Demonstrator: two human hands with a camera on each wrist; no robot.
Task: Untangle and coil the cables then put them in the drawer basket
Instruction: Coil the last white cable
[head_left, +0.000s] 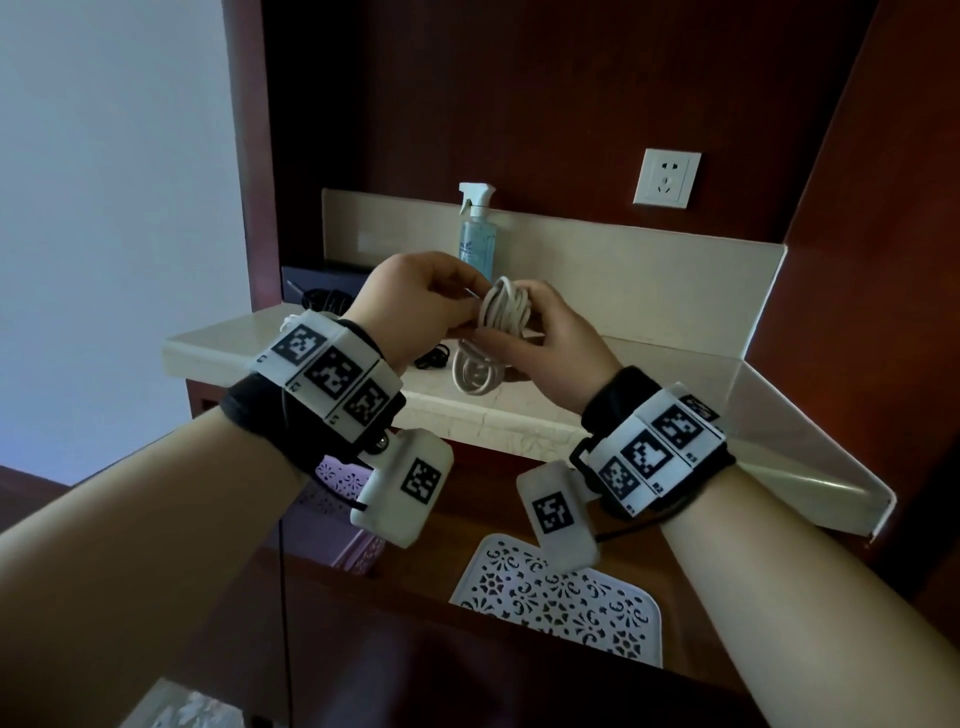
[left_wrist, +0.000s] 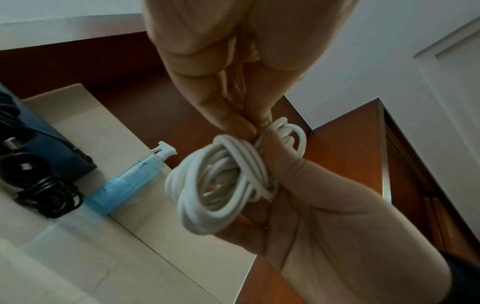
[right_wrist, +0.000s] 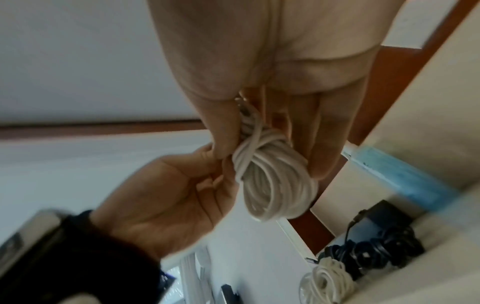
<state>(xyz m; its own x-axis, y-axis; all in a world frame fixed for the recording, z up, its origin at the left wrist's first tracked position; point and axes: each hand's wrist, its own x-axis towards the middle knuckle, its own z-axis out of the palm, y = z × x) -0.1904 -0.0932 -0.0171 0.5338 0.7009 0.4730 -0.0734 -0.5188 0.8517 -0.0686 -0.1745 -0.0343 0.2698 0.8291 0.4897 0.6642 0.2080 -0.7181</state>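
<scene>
A white cable coil (head_left: 501, 306) is held up over the counter between both hands. My left hand (head_left: 460, 306) pinches a strand at the top of the coil (left_wrist: 223, 185) with thumb and fingertips (left_wrist: 244, 125). My right hand (head_left: 519, 318) grips the bundle (right_wrist: 275, 181) from the other side, thumb on one face and fingers on the other. A second white coil (head_left: 475, 371) lies on the counter just below. Black cables (head_left: 434, 358) lie beside it, with more (head_left: 322, 299) at the back left. A white patterned basket (head_left: 561, 597) sits in the open drawer below my wrists.
A blue spray bottle (head_left: 475, 234) stands at the back of the marble counter (head_left: 649, 384), under a wall socket (head_left: 666, 177). A dark blue box (left_wrist: 39, 139) sits at the counter's left end. A lilac basket (head_left: 337, 483) sits left of the white one.
</scene>
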